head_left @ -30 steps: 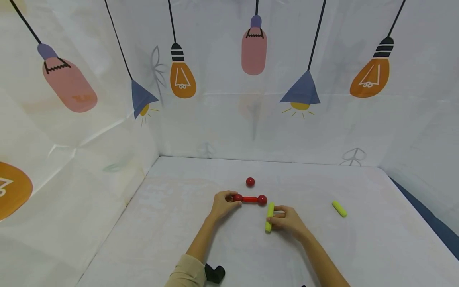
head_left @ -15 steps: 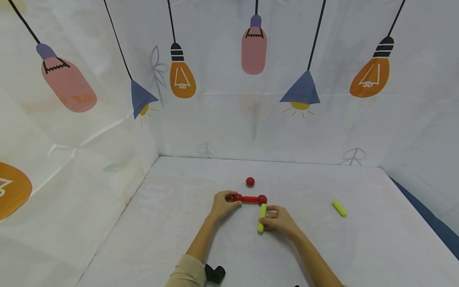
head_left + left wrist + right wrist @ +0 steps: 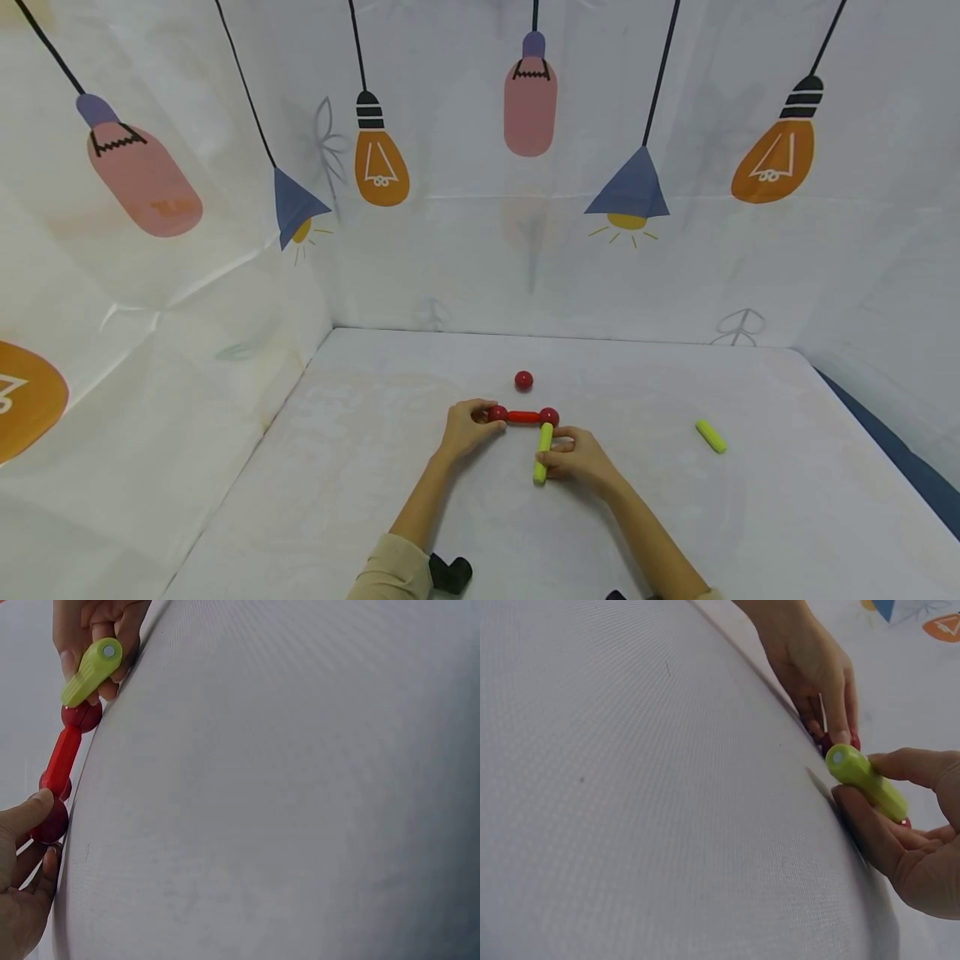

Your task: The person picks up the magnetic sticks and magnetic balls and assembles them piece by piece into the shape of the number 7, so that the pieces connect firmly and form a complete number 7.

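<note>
A red rod [image 3: 523, 417] joins two dark red balls on the table, the left ball [image 3: 497, 414] and the right ball [image 3: 549, 417]. My left hand [image 3: 467, 429] grips the left ball between thumb and fingers. With thumb and fingertips my right hand [image 3: 581, 458] pinches a yellow-green rod [image 3: 542, 454]. This rod's far end meets the right ball, so it stands roughly at a right angle to the red rod. In the left wrist view a pale round tip shows on the near end of the yellow-green rod [image 3: 94, 671].
Behind the joined pieces lies a loose red ball [image 3: 523, 381]. A second yellow-green rod [image 3: 710, 436] rests on the white table [image 3: 750, 517] to the right. A black object [image 3: 450, 575] sits beside the left sleeve. White printed sheets [image 3: 465, 250] stand behind and at the left.
My right hand has moved left with the yellow-green rod, bringing its far end from beside the right red ball up against it. My left hand stays on the left ball.
</note>
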A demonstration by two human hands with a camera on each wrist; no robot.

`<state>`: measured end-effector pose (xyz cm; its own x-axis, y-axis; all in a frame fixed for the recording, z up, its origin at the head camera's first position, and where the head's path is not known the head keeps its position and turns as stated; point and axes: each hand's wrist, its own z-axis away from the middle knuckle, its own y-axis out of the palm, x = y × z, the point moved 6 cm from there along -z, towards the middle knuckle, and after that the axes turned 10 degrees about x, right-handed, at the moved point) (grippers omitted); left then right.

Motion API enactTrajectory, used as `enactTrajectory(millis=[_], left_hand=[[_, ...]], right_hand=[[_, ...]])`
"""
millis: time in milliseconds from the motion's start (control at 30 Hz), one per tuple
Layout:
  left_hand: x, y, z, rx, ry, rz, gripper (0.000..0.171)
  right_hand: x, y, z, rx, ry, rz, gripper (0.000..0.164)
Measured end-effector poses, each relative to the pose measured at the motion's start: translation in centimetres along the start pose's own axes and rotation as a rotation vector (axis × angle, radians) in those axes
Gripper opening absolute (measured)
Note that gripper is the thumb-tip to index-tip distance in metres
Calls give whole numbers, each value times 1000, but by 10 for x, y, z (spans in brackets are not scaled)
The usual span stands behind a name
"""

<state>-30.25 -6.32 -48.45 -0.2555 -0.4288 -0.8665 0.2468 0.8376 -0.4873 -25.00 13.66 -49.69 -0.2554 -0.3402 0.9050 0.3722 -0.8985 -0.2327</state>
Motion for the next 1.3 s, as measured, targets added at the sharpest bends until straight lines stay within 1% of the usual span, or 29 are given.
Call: enactTrajectory(millis=[167,367,600,967,1133,1300], left_hand=[[1,1,0,-3,-3,11,38],[1,1,0,-5,2,7,38],[1,1,0,-8,-3,7,38],[1,1,0,-13,7,6,36],[1,1,-1,-26,16,8,35],[2,1,-1,-36,35,-7,35]], right_hand=[[2,-1,0,-7,6,-14,58],[1,0,0,4,6,-41,58],[1,1,-1,13,18,-69,60],[0,1,-2,13,43,-99,63],[0,2,-2,14,30,-118,67],[-1,4,-3,4,10,-160,69]])
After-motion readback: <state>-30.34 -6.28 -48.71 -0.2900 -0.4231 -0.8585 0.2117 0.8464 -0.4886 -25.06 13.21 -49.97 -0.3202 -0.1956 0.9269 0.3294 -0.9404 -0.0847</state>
